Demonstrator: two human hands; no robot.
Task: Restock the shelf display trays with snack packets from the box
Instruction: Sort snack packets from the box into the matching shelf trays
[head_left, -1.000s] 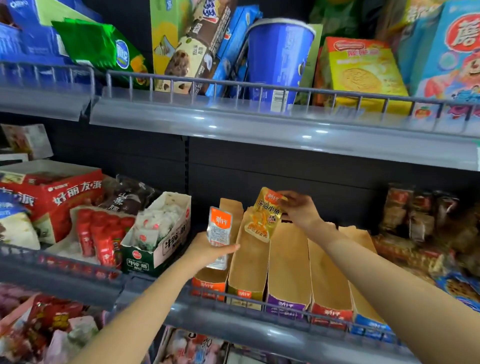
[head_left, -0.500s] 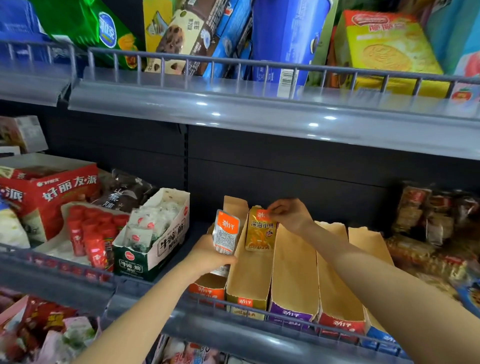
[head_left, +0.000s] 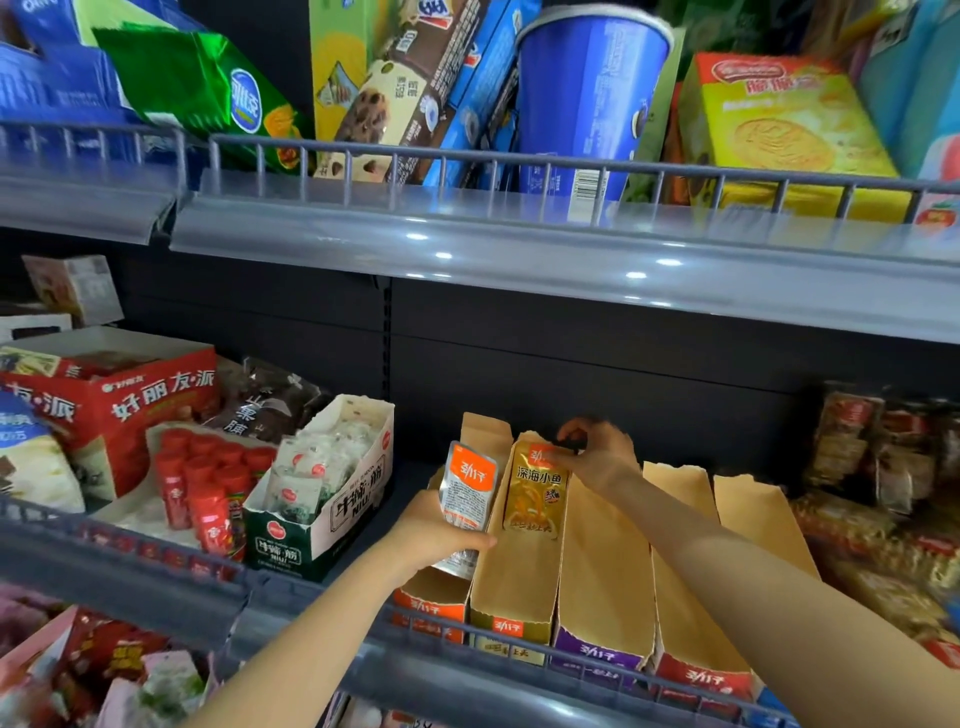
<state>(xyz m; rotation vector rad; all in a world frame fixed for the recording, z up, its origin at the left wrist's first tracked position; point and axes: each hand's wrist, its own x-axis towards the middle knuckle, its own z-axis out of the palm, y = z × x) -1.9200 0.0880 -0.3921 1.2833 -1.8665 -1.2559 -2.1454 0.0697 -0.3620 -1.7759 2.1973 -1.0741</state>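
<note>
My right grip (head_left: 597, 457) pinches the gold packet (head_left: 535, 493), standing in the gold tray (head_left: 514, 587). At its nine o'clock, my left grip (head_left: 436, 535) holds the orange packet (head_left: 467, 493). I think the orange tray (head_left: 431, 603) comes next.

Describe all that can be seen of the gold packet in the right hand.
The gold packet is a flat, glossy pouch, foil-like, with an orange top band, white characters and an orange picture below. It stands upright in the second brown card tray from the left. The right hand pinches its top edge. The left hand holds an orange packet beside it.
</note>
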